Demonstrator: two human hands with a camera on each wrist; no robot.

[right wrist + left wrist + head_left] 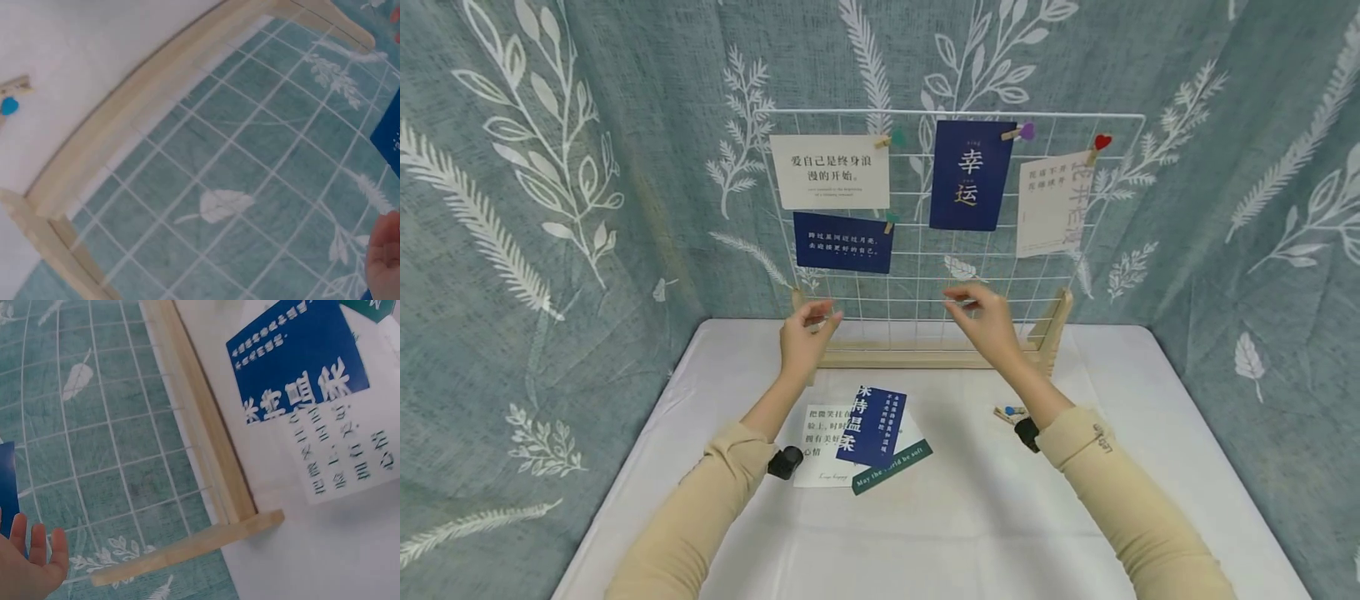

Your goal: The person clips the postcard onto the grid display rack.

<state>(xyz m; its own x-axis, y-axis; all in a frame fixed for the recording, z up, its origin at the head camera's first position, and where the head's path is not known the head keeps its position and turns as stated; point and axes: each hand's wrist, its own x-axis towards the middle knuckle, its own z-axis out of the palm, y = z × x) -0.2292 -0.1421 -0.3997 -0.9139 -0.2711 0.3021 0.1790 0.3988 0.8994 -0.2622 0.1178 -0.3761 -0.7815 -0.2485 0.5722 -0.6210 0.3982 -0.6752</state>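
Note:
My left hand (806, 333) hovers before the lower left of a white wire grid (917, 310), its fingers loosely bent and nothing in them. To the right, my right hand (987, 319) is raised in front of the same grid, thumb and fingers apart and holding nothing. Above the left hand hangs a blue card (842, 243), clipped with a green-heart clothespin (891, 222). A white card (831, 172) hangs higher up. Over the right hand are a blue card with two large characters (970, 175) and a tilted white card (1051, 208), each held by a clothespin.
Wooden feet and a base bar (917, 359) carry the grid. On the white tablecloth (970, 550) lie a blue card (872, 427), a white card (820, 471) partly under it, and a green strip (892, 467). Clothespins (1009, 413) lie by the right forearm. Patterned curtains (647, 208) surround the table.

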